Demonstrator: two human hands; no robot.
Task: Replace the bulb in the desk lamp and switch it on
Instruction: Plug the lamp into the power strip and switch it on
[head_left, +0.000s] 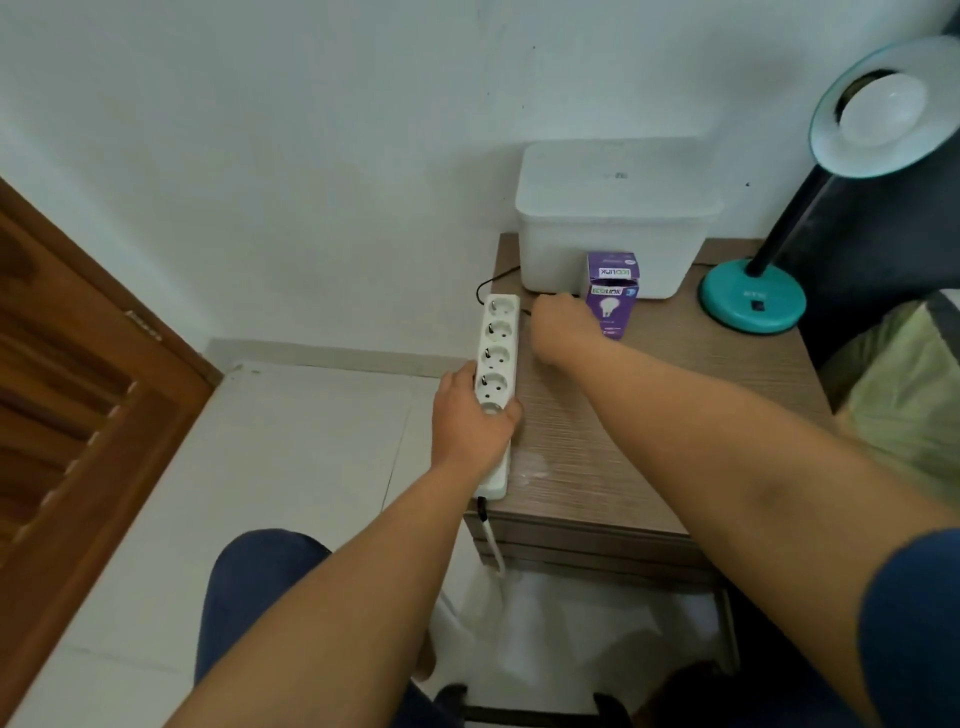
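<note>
Wood-grain desk (649, 395) on the right, both bare forearms stretched out over it. Left hand (470, 415) lies palm down at the desk's left edge, fingers curled around the near part of a white power strip (500, 358) — gripping it. Right hand (561, 325) reaches farther, closed into a loose fist just right of the strip's far end, at a black cord (493, 283); whether it pinches the cord or a plug, cannot tell. Purple bulb box (612, 293) stands just right of that hand, before a white bin (613, 218). Teal desk lamp (753, 301) at far right — white bulb (883, 106) seated in its shade.
</note>
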